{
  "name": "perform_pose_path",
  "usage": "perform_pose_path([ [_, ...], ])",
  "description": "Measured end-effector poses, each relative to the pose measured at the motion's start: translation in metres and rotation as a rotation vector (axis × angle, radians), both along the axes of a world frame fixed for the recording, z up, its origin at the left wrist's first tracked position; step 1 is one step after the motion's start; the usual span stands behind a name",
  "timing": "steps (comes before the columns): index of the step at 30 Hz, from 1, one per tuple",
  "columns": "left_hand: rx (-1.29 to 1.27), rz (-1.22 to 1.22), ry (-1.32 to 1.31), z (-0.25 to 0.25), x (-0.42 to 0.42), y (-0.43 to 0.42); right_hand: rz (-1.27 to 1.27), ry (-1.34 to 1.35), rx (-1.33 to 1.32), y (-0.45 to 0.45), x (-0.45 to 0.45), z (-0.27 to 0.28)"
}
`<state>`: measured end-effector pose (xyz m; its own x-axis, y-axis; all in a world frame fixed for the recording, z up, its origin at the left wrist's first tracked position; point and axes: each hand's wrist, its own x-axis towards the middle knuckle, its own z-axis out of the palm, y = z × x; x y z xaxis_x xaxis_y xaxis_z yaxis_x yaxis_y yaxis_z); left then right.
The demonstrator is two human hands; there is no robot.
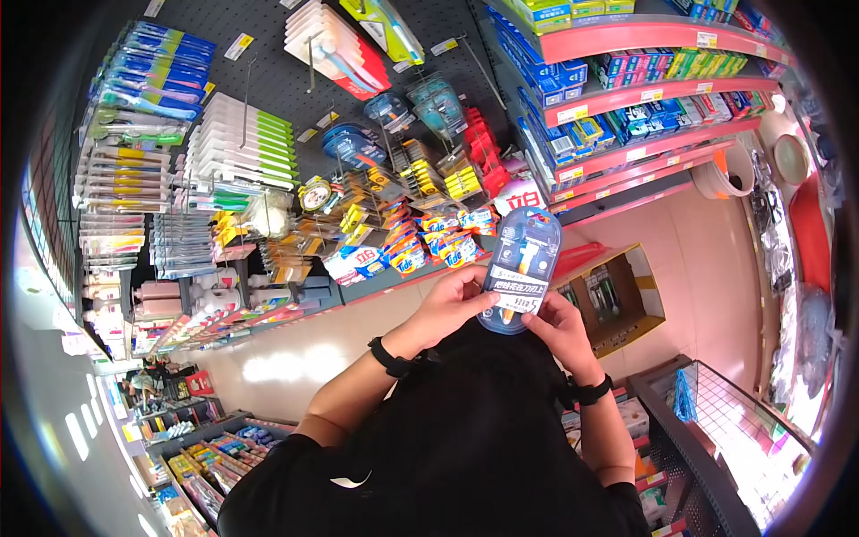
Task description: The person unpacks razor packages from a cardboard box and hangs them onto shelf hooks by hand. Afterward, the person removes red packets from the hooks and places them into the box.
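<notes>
A blue blister pack [526,259] with a razor-like item and a white printed band is held upright before the black shirt. My left hand [458,300] grips its left edge, with the thumb on the front. The lower right edge is pinched by my right hand [565,329]. Both wrists carry black bands. Just beyond the pack, orange Tide bags [407,251] and a red-and-white bag [519,199] lie at the display's lower edge.
Toothbrush packs [152,80] hang on a dark pegboard [268,22] at the left. Toothpaste shelves [662,94] rise at the upper right. An open cardboard box [651,285] stands on the floor to the right, near a wire-mesh rack [743,421].
</notes>
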<state>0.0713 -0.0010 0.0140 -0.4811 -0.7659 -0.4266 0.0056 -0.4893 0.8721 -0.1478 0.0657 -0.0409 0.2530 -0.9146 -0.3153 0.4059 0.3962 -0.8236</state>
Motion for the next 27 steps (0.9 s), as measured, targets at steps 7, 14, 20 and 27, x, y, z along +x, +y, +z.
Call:
perform_pose_path([
  [7, 0.005, 0.035, -0.025, -0.007, 0.014, 0.0, -0.013, 0.049, -0.062, -0.006, 0.013, 0.006],
  [14, 0.053, 0.028, 0.019, -0.011, 0.028, -0.016, 0.014, 0.057, -0.005, -0.014, 0.023, 0.005],
  [20, 0.014, -0.006, 0.089, -0.01, 0.049, -0.038, -0.052, 0.108, -0.012, -0.03, 0.054, 0.013],
  [27, 0.046, -0.028, 0.001, -0.028, 0.102, -0.064, -0.016, 0.286, 0.042, -0.065, 0.092, 0.001],
])
